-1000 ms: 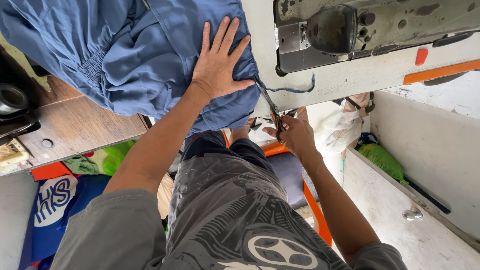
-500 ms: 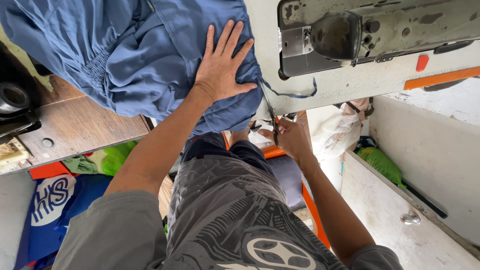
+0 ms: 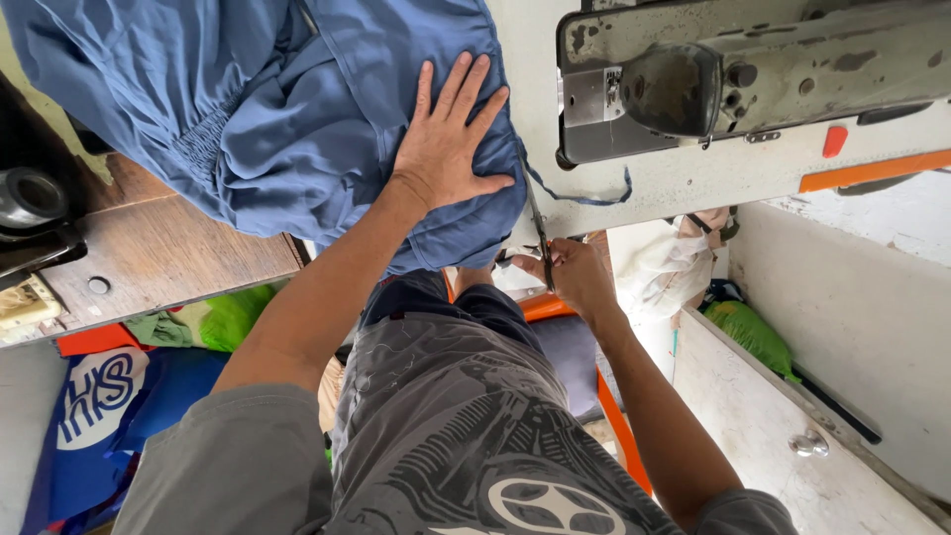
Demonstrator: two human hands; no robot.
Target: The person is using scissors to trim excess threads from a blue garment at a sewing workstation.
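Left hand (image 3: 451, 149) flat, fingers spread, pinning blue garment (image 3: 297, 119) on the surface (image 3: 684, 183) beside sewing machine (image 3: 753, 69); right hand (image 3: 580, 277) closed on scissors (image 3: 540, 233) at trailing thread (image 3: 584, 198). Best keep cloth taut, snip close to seam

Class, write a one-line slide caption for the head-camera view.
Left hand pressed flat on blue garment beside a sewing machine, right hand holding scissors at its edge.
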